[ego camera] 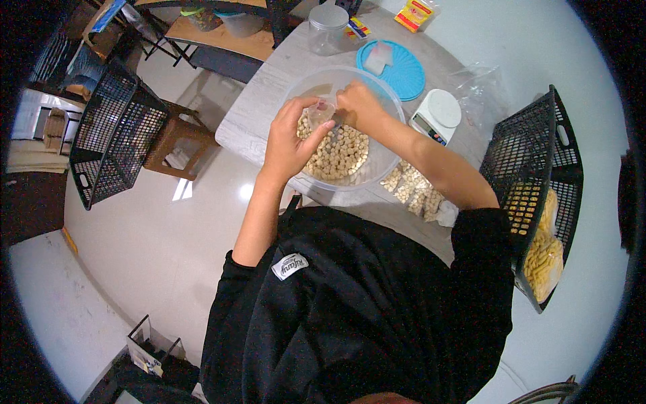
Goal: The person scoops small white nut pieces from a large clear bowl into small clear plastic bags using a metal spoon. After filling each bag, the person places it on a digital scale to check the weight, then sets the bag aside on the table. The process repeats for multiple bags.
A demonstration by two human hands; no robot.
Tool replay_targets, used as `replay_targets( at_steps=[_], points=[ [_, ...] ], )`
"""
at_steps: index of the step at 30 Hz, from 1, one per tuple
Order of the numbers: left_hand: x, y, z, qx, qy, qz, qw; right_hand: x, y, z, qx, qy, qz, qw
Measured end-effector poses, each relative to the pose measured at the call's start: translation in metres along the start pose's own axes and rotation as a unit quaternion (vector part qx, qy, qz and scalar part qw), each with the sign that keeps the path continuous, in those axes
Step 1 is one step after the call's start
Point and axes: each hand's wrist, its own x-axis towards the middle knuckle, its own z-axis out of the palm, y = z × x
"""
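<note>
A large translucent plastic tub (pixel 388 161) stands on the table before me, with many small round pale-beige snack pieces (pixel 340 156) on its bottom. Over the tub's left part, my left hand (pixel 290 134) holds a small clear plastic bag (pixel 320 114) with a pinkish-red print, between thumb and fingers. My right hand (pixel 359 105) is just right of the bag, above the tub, its fingers curled. Whether it grips anything is hidden. Beneath my right forearm, several small clear packets (pixel 416 191) of the same pieces lie on the table.
Right of the tub is a white digital scale (pixel 440 113). Behind it lies a blue lid (pixel 404 76) with small plastic bags (pixel 378 58) on top. A clear jar (pixel 327 35) stands on the grey table (pixel 252 101). Black plastic baskets (pixel 522 136) (pixel 118 126) flank me; the right one holds bagged yellow snacks (pixel 544 257).
</note>
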Motion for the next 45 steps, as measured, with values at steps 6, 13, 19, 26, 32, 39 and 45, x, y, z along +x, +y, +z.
replay_targets(
  at_steps=[6, 13, 19, 26, 32, 39, 45],
  points=[
    [0.000, -0.001, 0.000, -0.013, 0.018, -0.009, 1.000, 0.004, 0.010, 0.013, -0.005, -0.061, -0.011, 0.998],
    [0.000, -0.002, 0.001, -0.007, 0.025, -0.004, 1.000, 0.001, 0.010, 0.020, 0.028, -0.065, 0.028, 0.997],
    [0.000, -0.002, 0.000, -0.007, 0.019, -0.013, 1.000, 0.000, 0.004, 0.026, 0.042, -0.183, -0.046, 0.981],
    [0.000, -0.003, 0.001, -0.007, 0.020, -0.003, 1.000, -0.003, 0.017, 0.035, 0.142, -0.211, -0.088, 0.963],
    [0.001, -0.002, 0.001, -0.002, 0.039, 0.021, 0.999, -0.006, 0.016, -0.007, 0.186, -0.183, -0.040, 0.965],
    [0.002, 0.001, 0.000, 0.003, 0.030, 0.001, 1.000, -0.031, 0.020, -0.087, 0.196, -0.064, -0.015, 0.978],
    [0.002, 0.001, 0.001, 0.022, -0.002, 0.018, 1.000, -0.048, 0.035, -0.137, 0.164, -0.037, 0.024, 0.985]
  ],
)
